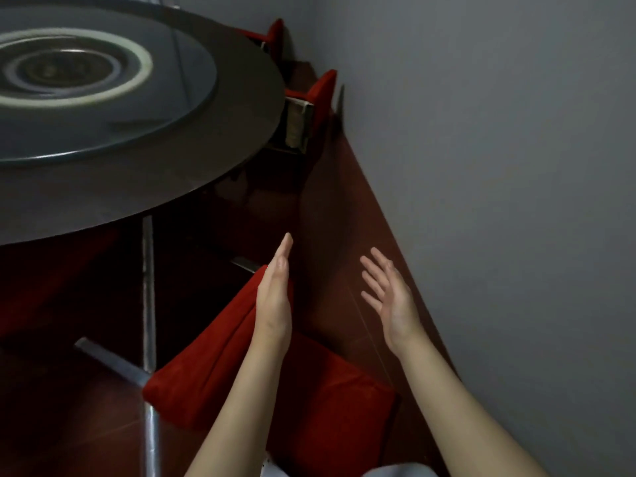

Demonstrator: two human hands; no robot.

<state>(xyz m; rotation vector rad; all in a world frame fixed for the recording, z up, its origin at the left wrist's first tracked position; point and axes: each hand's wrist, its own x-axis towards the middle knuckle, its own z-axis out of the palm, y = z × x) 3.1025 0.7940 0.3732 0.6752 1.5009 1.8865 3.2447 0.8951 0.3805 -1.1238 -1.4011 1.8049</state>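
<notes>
Reaching in, nothing gripped yet. The left hand (273,297) is edge-on, fingers straight and together. The right hand (389,299) is palm-in, fingers straight and spread. Both are empty.

The red chair (320,390) sits right below the forearms, close to the person. Its upper padded edge runs up under the left hand; can't tell if that hand touches the fabric or hovers over it. The right hand is over bare floor (337,208), clear of the chair.

My read: this is the approach step, hands lining up on either side of the chair's top part to take hold and shift it. The next move needs both hands down on the padding, 1 per side, fingers curling round an edge before any lift or slide.

Edges and room:
- **Left:** the round tabletop (213,173) overhangs, rim near the chair, with a glass turntable (103,80) on it.
- **Just left of the chair:** metal tubes (148,287); can't tell if they belong to the chair or the table.
- **Right:** the grey wall (481,166) closes that side, near the right hand.
- **Open lane:** the floor strip between rim and wall, running ahead to 2 more red chairs (323,94) tucked by the table.

It's tight sideways, so I'd move the chair along the strip, not across.
</notes>
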